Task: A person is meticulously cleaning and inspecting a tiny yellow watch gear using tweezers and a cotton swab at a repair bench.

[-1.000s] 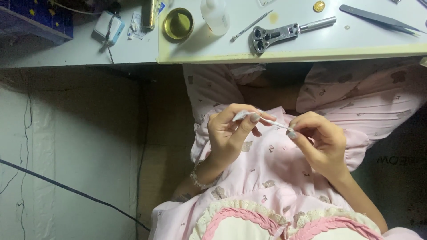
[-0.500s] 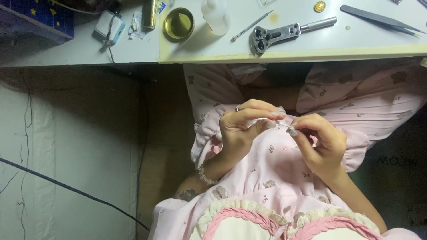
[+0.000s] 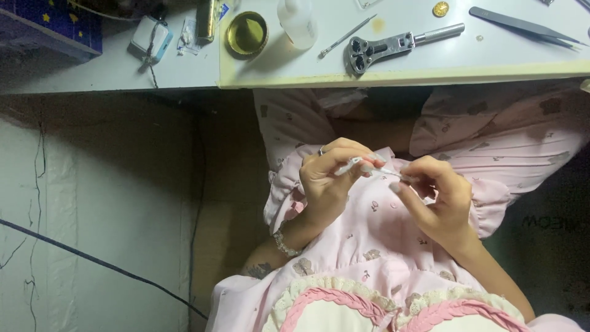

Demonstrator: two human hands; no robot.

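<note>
Resting on the far pale table, from left to right, are a small white box, a round brass tin, a clear plastic bottle, a metal watch-case wrench and dark steel tweezers. Nearer, over the pink patterned lap, the left hand curls its fingers around a thin white stick-like tool, pinching it. Just right of it, the right hand pinches the tool's fine tip with fingertips pressed together.
</note>
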